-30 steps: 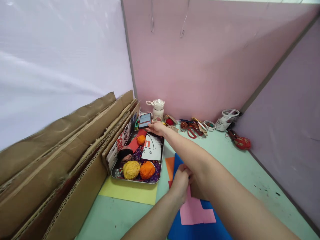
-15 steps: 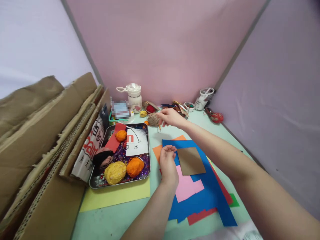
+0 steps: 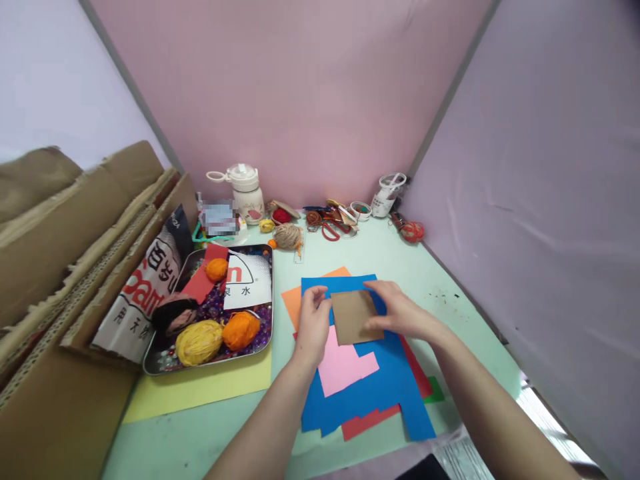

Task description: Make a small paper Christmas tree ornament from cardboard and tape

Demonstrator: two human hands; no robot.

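Right hand [image 3: 400,311], grip spread, partly hides the cardboard square [image 3: 353,317]; left hand [image 3: 313,331]: grip I cannot tell.

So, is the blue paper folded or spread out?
Spread out: the blue paper lies broad and flat, no fold visible, with the pink piece and cardboard square on top.

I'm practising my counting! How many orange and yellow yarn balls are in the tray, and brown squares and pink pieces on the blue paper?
Orange yarn balls: 2
Yellow yarn ball: 1
Brown cardboard square: 1
Pink paper piece: 1
Total: 5
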